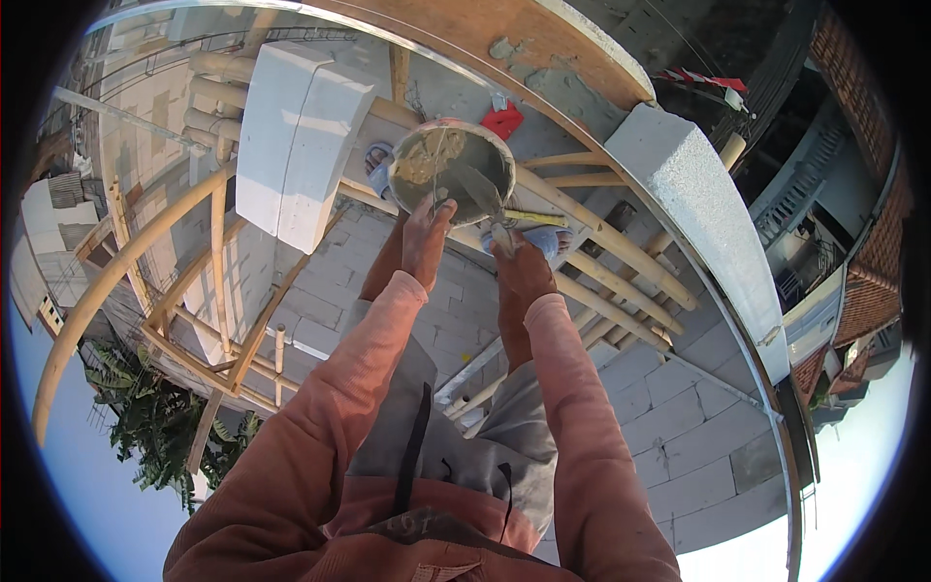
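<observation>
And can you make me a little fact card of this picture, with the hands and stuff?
Left hand: at the near rim of the bucket, grip unclear
Right hand: holding a trowel, blade inside the bucket
In the bucket: tan and grey mix
Left of the bucket: two white blocks
Footwear: blue sandals

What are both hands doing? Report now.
Left hand: at the near rim of a round mortar-stained bucket; grip unclear.
Right hand: closed, holding a grey metal trowel.
</observation>
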`<action>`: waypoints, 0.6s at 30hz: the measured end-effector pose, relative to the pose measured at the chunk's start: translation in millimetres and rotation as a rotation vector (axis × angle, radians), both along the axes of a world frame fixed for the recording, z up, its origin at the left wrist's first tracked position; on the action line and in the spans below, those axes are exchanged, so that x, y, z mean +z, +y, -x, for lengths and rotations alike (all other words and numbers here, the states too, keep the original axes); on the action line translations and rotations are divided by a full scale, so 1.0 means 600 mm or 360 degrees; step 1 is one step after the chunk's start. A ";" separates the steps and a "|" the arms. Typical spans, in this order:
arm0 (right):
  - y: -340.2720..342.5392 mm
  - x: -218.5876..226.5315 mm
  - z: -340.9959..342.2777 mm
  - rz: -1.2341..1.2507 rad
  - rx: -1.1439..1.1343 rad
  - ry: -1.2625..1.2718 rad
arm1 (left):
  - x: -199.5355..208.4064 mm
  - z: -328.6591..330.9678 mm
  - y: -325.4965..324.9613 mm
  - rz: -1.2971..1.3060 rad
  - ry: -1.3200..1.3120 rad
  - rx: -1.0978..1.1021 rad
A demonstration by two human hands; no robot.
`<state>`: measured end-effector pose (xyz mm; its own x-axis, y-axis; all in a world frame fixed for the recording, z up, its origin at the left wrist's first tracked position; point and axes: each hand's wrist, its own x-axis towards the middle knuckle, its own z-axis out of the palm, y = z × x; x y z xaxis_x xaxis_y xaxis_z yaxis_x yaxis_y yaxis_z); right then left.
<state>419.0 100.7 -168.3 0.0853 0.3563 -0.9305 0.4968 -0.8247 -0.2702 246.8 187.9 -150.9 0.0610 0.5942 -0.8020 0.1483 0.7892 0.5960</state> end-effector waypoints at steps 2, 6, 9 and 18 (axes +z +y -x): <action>0.008 -0.004 0.014 -0.0011 -0.0039 -0.0015 | -0.020 0.006 -0.012 -0.0001 0.0007 -0.0012; 0.012 -0.039 0.036 0.0011 0.0029 -0.0023 | -0.089 0.048 -0.068 0.0021 0.0033 0.0085; 0.021 -0.049 0.047 0.0108 0.0104 -0.0019 | -0.112 0.078 -0.082 0.0038 0.0001 0.0129; 0.016 -0.020 0.131 0.0126 0.0173 0.0073 | -0.278 0.383 -0.042 0.0015 0.1125 -0.0663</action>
